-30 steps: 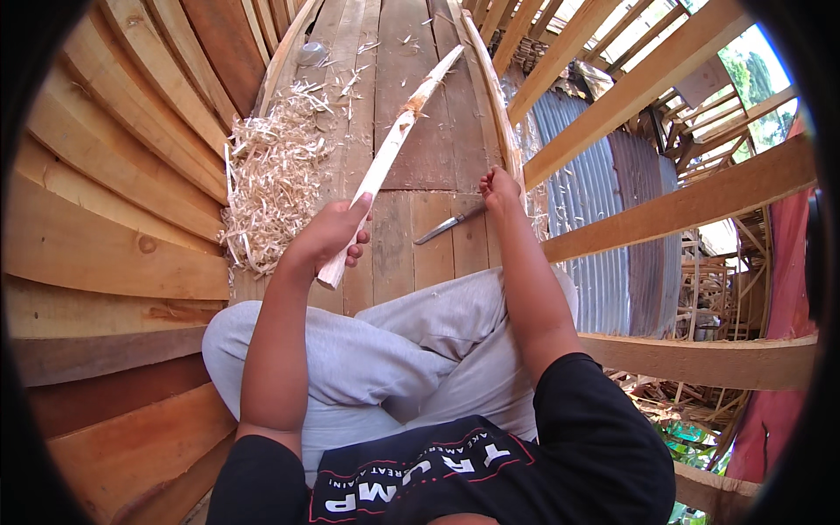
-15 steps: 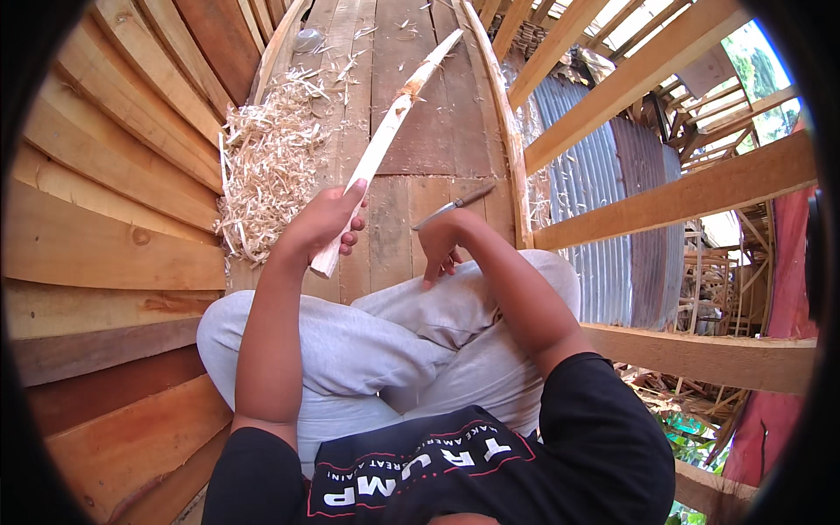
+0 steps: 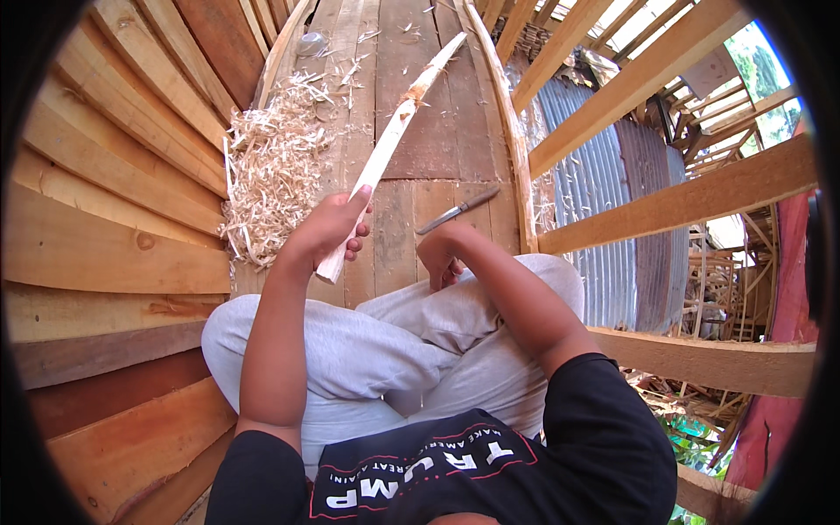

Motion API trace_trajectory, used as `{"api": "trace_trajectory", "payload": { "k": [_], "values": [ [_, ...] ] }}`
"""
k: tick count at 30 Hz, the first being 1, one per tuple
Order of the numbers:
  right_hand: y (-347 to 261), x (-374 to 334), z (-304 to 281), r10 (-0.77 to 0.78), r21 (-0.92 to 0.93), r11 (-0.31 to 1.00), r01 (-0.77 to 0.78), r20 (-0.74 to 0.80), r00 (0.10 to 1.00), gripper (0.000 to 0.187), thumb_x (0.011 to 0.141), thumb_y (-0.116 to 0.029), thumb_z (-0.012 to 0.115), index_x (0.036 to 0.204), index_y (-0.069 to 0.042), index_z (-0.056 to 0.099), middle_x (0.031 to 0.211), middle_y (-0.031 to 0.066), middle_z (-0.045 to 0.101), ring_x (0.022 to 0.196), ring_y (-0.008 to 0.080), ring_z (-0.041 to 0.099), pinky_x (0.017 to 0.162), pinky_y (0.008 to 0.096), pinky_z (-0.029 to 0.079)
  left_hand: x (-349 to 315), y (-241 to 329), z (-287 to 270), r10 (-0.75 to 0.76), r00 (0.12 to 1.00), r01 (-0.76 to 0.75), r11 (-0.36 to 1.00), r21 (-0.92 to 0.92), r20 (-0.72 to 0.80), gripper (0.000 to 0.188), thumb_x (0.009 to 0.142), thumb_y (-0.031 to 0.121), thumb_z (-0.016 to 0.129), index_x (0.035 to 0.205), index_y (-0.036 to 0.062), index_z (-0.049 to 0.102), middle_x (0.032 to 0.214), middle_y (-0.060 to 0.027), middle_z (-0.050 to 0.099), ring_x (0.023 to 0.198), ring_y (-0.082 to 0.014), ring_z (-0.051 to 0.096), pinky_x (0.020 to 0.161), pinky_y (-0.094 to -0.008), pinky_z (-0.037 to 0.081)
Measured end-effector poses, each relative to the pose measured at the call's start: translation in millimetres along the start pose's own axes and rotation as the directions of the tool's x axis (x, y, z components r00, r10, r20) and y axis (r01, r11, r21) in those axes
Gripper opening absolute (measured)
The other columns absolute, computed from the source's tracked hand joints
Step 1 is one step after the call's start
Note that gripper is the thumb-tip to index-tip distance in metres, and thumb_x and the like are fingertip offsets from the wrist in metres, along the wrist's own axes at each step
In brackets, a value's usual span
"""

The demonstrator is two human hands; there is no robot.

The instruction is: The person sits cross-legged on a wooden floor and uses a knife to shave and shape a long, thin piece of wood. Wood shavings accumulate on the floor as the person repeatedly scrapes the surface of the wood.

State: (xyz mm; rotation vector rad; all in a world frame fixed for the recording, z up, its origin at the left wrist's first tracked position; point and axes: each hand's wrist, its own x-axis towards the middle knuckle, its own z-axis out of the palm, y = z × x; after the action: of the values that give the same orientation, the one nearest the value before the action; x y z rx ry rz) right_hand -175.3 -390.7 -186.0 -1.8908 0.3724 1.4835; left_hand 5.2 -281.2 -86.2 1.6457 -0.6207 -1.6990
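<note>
My left hand (image 3: 335, 229) is closed around the lower part of a long, pale, shaved wooden stick (image 3: 383, 150). The stick slants away from me to the far right and narrows to a point; a rough brownish knot marks its upper half. Over my grey-trousered leg (image 3: 411, 337), my right hand (image 3: 444, 255) hangs with a bent wrist and curled fingers. No object shows in it, and its palm is hidden. Just beyond that hand, a knife (image 3: 459, 211) with a brown handle lies on the plank floor (image 3: 394, 232).
Curly wood shavings (image 3: 276, 171) are heaped at the left, against a plank wall (image 3: 114, 236). A small clear round container (image 3: 311, 44) sits farther off. Along the right runs a wooden rail (image 3: 674, 197), with corrugated metal sheets (image 3: 604, 192) beyond it.
The fingers of my right hand have curled inward. My left hand keeps its hold on the stick. The whole view has shifted slightly.
</note>
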Motion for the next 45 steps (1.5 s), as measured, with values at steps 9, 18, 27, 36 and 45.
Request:
{"api": "trace_trajectory", "payload": {
  "k": [9, 18, 27, 36, 45],
  "values": [
    [-26.1, -8.0, 7.6, 0.012, -0.113, 0.993, -0.021, -0.082, 0.997, 0.025, 0.072, -0.02, 0.072, 0.082, 0.003, 0.074, 0.081, 0.0115, 0.073, 0.067, 0.0217, 0.069, 0.061, 0.0341, 0.057, -0.7, 0.2, -0.1, -0.002, 1.0, 0.002, 1.0, -0.006, -0.007, 0.041, 0.1, 0.048, 0.047, 0.101, 0.0074, 0.046, 0.069, 0.0013, 0.045, 0.047, -0.0061, 0.039, 0.041, -0.0226, 0.037],
    [31.2, -26.4, -17.5, 0.021, 0.191, 0.979, 0.071, -0.442, 0.897, 0.02, 0.079, -0.023, 0.067, 0.077, -0.004, 0.071, 0.072, 0.003, 0.07, 0.064, 0.0136, 0.066, 0.053, 0.029, 0.049, -0.5, -1.7, -2.5, -0.001, 1.0, 0.001, 1.0, -0.011, 0.006, 0.041, 0.101, 0.048, 0.046, 0.101, 0.0069, 0.046, 0.07, 0.0016, 0.044, 0.047, -0.0059, 0.039, 0.041, -0.023, 0.037],
    [156.3, -0.9, -37.2, 0.907, 0.314, -0.31, 0.897, -0.186, 0.379, 0.025, 0.092, -0.023, 0.061, 0.109, -0.006, 0.064, 0.074, 0.0028, 0.06, 0.057, 0.0107, 0.057, 0.044, 0.0184, 0.035, 6.5, 3.0, 7.2, 0.002, 0.999, -0.003, 1.0, 0.01, 0.044, 0.042, 0.101, 0.049, 0.044, 0.101, 0.0073, 0.046, 0.07, 0.0015, 0.044, 0.048, -0.006, 0.04, 0.042, -0.0234, 0.038],
    [121.9, -11.9, -23.8, 0.216, 0.097, 0.959, -0.266, -0.857, 0.467, 0.035, 0.074, -0.016, 0.076, 0.108, -0.013, 0.07, 0.094, 0.0124, 0.072, 0.091, 0.0274, 0.069, 0.067, 0.037, 0.054, 2.4, -0.6, -1.2, 0.017, 1.0, -0.018, 0.999, 0.036, 0.017, 0.046, 0.1, 0.051, 0.044, 0.104, 0.0057, 0.047, 0.071, 0.0014, 0.044, 0.048, -0.0061, 0.04, 0.042, -0.0235, 0.039],
    [123.7, -27.5, -11.3, 0.244, 0.222, 0.969, -0.108, -0.799, 0.549, 0.032, 0.069, -0.012, 0.08, 0.097, -0.008, 0.066, 0.089, 0.0119, 0.07, 0.085, 0.028, 0.067, 0.074, 0.0376, 0.052, 2.2, -3.3, -6.6, 0.023, 0.999, -0.023, 1.0, -0.018, 0.031, 0.044, 0.1, 0.049, 0.045, 0.103, 0.0054, 0.046, 0.07, 0.0016, 0.045, 0.048, -0.0062, 0.041, 0.042, -0.0235, 0.039]
  ]
}}
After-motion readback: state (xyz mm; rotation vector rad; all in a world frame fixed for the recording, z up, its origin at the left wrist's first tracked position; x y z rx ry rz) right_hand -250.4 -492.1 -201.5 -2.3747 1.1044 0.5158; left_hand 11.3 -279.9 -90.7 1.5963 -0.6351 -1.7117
